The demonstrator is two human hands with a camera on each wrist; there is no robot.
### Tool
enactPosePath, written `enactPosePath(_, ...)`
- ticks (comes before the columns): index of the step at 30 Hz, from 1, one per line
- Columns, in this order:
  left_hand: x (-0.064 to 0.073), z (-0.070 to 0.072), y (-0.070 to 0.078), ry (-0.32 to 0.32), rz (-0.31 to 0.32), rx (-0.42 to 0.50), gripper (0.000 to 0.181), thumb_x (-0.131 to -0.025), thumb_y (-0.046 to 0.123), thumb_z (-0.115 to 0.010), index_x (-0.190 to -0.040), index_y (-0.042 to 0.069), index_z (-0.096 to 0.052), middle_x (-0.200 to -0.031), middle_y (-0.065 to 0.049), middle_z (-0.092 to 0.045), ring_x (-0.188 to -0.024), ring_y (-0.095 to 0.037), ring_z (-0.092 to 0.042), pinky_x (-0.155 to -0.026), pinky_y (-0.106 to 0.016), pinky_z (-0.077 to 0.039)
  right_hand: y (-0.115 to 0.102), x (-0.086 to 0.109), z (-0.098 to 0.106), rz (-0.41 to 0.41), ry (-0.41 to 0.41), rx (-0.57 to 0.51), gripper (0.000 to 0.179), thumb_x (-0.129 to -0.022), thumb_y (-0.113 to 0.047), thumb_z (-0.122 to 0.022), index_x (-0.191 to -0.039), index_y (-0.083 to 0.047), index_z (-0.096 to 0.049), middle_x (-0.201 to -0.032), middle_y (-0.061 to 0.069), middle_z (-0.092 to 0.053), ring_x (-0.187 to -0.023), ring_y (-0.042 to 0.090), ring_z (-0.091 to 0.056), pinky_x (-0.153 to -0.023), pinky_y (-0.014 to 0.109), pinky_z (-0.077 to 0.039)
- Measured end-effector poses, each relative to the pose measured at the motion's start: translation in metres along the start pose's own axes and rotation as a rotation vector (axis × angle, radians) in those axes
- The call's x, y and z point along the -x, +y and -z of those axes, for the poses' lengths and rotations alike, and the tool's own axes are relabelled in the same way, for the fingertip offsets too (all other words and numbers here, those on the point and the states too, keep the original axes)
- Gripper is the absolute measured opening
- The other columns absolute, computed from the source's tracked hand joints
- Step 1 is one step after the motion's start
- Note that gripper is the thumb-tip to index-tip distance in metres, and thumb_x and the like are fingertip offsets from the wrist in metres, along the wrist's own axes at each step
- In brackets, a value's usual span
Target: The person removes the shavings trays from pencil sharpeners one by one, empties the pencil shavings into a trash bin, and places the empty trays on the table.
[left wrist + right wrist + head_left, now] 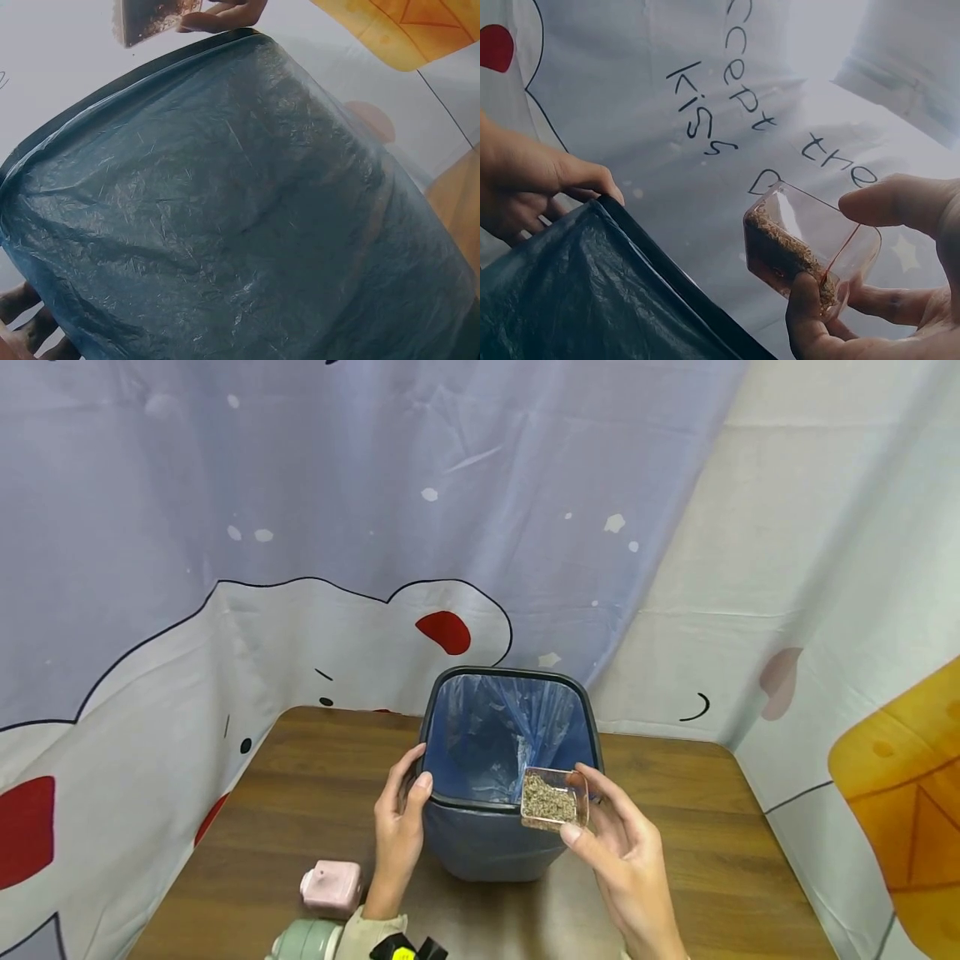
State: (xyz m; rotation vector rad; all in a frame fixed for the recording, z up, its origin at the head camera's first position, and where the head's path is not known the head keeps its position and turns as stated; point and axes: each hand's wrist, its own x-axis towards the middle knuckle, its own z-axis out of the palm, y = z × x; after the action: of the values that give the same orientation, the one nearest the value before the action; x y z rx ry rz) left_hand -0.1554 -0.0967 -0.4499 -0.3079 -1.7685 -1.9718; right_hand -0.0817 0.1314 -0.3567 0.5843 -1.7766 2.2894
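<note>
A small clear plastic box (550, 799) holds greenish-brown dried flakes and is tilted in the right hand (630, 852). Thumb and fingers pinch the box by its sides, above the front right rim of a trash bin (480, 852). A thin blue plastic bag (480, 735) lines the bin and laps over its dark rim. My left hand (401, 822) holds the bin at its left front corner, thumb at the rim and fingers along the side. In the right wrist view the flakes (780, 247) lie heaped along one wall of the box.
Beside the left forearm on the wooden table (712, 827) lies a pink bottle-like container (332, 887), with a pale green one (306, 939) nearer the front edge. A printed cloth (465, 510) hangs behind the table and along its sides.
</note>
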Motion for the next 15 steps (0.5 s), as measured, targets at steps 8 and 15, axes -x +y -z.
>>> enactPosePath(8,0.000,0.001,-0.002,-0.003,-0.008,0.002,0.039,-0.093,0.005,-0.049,-0.130,0.014,-0.050,-0.132,-0.002,-0.050,-0.123,-0.019,-0.044,-0.097,-0.020,-0.037,0.002,-0.015,-0.003,-0.044,0.046,0.036,0.059,-0.079,0.017,-0.056,-0.134,0.008,-0.037,-0.131,0.029,-0.038,-0.124,0.039,-0.037,-0.096,0.029,-0.041)
enactPosePath(15,0.000,0.001,-0.002,-0.006,-0.006,0.000,0.039,-0.093,0.006,-0.049,-0.131,0.015,-0.050,-0.132,-0.002,-0.050,-0.124,-0.019,-0.044,-0.098,-0.020,-0.036,0.007,-0.027,-0.004,-0.034,0.051,0.030,0.059,-0.079,0.015,-0.058,-0.134,0.008,-0.037,-0.131,0.031,-0.037,-0.123,0.037,-0.038,-0.091,0.026,-0.044)
